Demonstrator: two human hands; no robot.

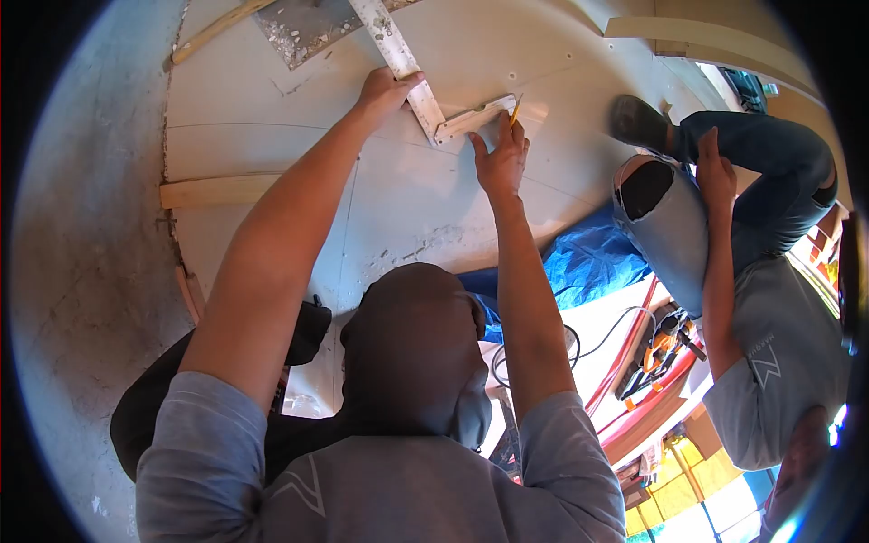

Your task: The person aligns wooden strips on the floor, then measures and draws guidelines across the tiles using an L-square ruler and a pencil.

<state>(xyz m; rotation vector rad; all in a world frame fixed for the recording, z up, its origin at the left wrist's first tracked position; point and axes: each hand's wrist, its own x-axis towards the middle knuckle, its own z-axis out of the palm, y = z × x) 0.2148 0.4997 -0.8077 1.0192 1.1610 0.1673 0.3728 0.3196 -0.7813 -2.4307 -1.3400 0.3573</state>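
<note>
My left hand is closed around the long arm of a worn, paint-spotted carpenter's square, which lies on a large pale board. The square's short arm reaches right, toward my right hand. Between the fingers of that hand is a yellow pencil, its tip pointing up and away, and the fingertips are at the end of the short arm. Whether they press on it, I cannot tell. Thin dark lines run across the board near the square.
At right sits another person, legs bent and one hand raised. A blue tarp, cables and an orange-and-black tool lie lower right. Wood strips rest at left. A dark covered head fills the lower middle.
</note>
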